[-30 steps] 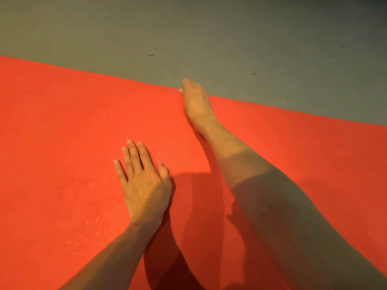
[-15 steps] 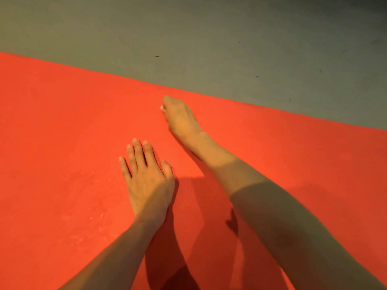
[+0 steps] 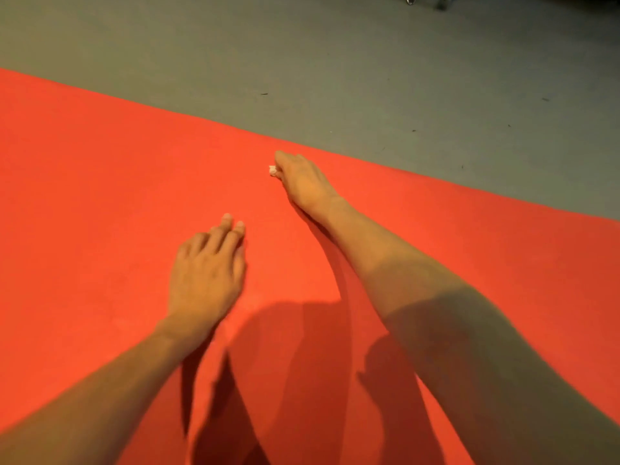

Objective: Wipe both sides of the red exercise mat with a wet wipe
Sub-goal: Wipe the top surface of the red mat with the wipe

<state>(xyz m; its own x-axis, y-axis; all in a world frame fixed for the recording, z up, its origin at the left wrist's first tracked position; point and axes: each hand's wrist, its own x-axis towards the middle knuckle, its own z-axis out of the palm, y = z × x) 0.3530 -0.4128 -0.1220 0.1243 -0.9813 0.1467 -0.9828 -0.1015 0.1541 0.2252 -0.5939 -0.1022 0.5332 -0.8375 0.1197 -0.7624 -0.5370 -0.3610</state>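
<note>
Red mat (image 3: pixel 100 196) — wipe (image 3: pixel 272 170) in right hand (image 3: pixel 303 182)

Red mat (image 3: pixel 100 196) flat on floor, white wipe (image 3: pixel 272 169) bunched on it

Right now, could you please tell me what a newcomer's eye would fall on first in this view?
The bright red exercise mat fills most of the view, lying on the dull grey floor. Near its far edge the right hand holds a small white wet wipe against the mat, only a bit showing. The left hand, blurred, is over the mat nearer the person.
</note>
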